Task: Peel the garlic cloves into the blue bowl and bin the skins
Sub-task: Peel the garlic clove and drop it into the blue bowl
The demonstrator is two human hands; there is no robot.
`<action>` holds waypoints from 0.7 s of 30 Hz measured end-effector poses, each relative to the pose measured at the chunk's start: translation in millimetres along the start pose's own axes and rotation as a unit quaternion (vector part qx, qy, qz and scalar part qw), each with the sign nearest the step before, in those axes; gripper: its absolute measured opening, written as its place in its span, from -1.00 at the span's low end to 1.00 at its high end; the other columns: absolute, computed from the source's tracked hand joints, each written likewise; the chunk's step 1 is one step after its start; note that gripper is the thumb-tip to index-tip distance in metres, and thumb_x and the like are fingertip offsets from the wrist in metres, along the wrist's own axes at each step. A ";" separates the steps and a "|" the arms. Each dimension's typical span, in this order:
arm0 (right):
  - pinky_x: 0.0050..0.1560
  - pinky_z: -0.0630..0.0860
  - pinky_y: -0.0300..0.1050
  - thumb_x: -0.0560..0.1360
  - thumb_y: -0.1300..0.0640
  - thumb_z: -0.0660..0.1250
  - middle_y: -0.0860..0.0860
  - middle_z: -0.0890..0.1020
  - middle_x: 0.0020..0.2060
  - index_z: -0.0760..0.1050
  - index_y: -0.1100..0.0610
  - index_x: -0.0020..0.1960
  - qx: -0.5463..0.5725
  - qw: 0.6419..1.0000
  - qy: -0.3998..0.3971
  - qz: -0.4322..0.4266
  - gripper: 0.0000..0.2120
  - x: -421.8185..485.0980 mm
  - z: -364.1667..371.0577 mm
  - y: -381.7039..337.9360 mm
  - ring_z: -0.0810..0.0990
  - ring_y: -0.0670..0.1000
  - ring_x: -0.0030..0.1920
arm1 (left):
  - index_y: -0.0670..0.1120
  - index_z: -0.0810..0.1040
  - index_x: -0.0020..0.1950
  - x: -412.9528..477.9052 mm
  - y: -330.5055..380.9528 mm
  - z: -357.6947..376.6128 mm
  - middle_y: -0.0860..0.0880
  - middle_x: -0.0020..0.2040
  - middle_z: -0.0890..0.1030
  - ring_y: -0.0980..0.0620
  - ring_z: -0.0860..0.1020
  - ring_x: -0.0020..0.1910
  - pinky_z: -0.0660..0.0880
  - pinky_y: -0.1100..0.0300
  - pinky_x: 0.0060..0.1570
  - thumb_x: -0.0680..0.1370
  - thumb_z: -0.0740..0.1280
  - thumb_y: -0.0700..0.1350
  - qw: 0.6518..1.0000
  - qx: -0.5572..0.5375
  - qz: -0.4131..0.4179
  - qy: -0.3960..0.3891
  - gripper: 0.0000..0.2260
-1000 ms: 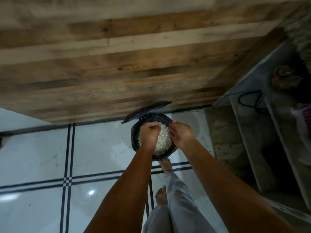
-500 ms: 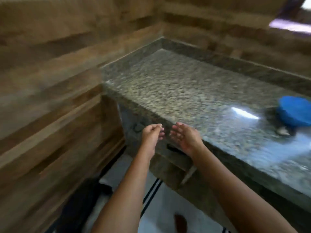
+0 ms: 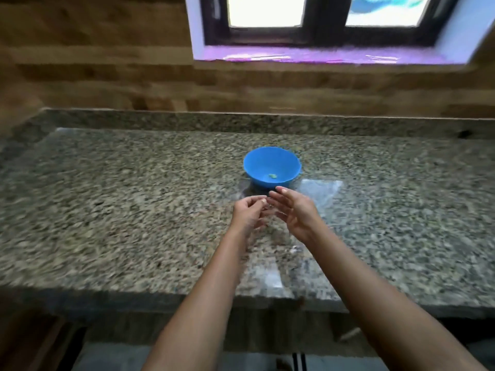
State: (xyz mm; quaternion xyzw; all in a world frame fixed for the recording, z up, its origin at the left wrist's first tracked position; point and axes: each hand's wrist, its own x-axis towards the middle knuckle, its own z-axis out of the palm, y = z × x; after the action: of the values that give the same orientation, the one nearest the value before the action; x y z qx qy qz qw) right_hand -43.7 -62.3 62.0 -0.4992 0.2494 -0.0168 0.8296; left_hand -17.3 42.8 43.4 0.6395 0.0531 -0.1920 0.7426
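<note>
The view has swung up from the bin on the floor to the granite counter (image 3: 128,199), and both hands have come with it, hovering just short of the blue bowl (image 3: 272,163). The left hand (image 3: 247,214) is curled, thumb near forefinger; blur hides whether it pinches anything. The right hand (image 3: 298,211) is loose and holds nothing. In the bowl lies one small pale piece (image 3: 272,176), probably a peeled clove. The skins look binned; no unpeeled garlic shows. Behind is a window (image 3: 267,12).
</note>
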 end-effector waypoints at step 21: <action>-0.14 0.47 -0.23 0.46 0.27 0.36 0.10 0.65 -0.10 0.58 0.24 0.00 -0.428 0.891 0.107 -0.105 -0.87 64.1 -61.3 -8.7 0.58 -0.02 -0.14 | -0.05 0.57 -0.03 73.4 -20.0 12.9 -0.05 -0.16 0.60 -0.01 0.54 -0.22 0.50 0.10 -0.18 0.53 0.25 -0.25 0.973 0.204 0.087 0.059 -0.85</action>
State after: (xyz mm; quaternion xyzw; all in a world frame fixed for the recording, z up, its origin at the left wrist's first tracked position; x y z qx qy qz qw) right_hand -12.1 -134.7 20.7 -0.8243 0.2659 -0.0486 0.4975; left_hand 41.1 12.2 3.2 0.7900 0.0002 -0.0956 0.6056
